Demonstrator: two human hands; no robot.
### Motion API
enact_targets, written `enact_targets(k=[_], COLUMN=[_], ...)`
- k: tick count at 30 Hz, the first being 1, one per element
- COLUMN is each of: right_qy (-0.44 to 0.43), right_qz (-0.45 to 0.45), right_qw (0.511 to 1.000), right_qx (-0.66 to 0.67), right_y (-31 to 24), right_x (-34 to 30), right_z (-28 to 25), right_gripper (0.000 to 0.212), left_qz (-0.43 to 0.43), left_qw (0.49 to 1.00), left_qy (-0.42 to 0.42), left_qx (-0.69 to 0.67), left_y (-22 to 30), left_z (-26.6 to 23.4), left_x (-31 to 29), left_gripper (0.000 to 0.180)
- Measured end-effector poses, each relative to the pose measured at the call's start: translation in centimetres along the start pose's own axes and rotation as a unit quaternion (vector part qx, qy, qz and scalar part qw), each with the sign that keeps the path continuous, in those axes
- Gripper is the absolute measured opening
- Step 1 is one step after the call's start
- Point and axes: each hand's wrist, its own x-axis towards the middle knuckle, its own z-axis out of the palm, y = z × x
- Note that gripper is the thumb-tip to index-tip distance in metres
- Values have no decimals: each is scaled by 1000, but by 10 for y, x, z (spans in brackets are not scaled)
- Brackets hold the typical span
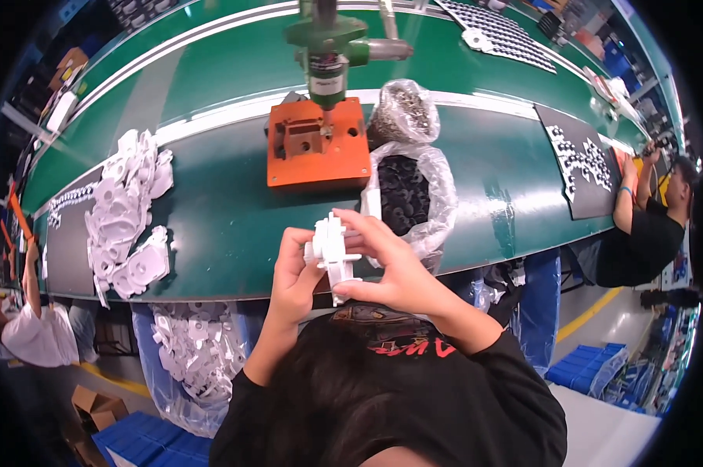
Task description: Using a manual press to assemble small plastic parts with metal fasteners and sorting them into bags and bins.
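In front of my chest, above the near edge of the bench, both hands grip one white moulded plastic part (333,251) with a ribbed, stepped shape. My left hand (291,274) pinches its left side. My right hand (394,268) is closed on it from the right, with fingers over the top and the thumb below. Beyond the hands sits an orange fixture block (316,173) with a recessed pocket. A green powered driver (326,78) hangs upright over the block, its tip close to the top face.
Right of the block stand a plastic bag (445,191) of black curved pieces and a bag (431,124) of small metal parts. White parts (118,222) are heaped at left. Below the bench edge hangs a lined bin (153,366) of white pieces. Co-workers (647,241) sit at both sides.
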Motion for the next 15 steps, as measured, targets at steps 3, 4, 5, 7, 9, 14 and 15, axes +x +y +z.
enact_targets(k=[3, 4, 5, 7, 9, 14, 15], right_qy=[-1, 7, 15, 11, -8, -40, -39], right_qz=[24, 34, 45, 51, 29, 23, 21], right_qw=[999, 999, 999, 997, 999, 997, 996], right_qx=[-29, -6, 18, 55, 27, 69, 73], right_y=[-4, -2, -1, 0, -2, 6, 5], right_x=[-6, -8, -8, -4, 0, 9, 11], right_z=[-5, -3, -3, -9, -15, -34, -33], right_gripper=[81, 81, 80, 81, 83, 87, 87], left_qz=[16, 5, 3, 34, 15, -15, -20], left_qw=[1000, 999, 999, 991, 994, 998, 998], left_qy=[-1, 5, 0, -46, -47, -59, -56], left_qx=[13, 32, 32, 124, 95, 27, 18], left_y=[-2, 0, 1, 2, 1, -4, -4], left_z=[5, 7, 6, 2, 0, 0, -1], left_x=[1, 2, 6, 14, 19, 31, 32], left_gripper=[20, 19, 19, 18, 18, 19, 19])
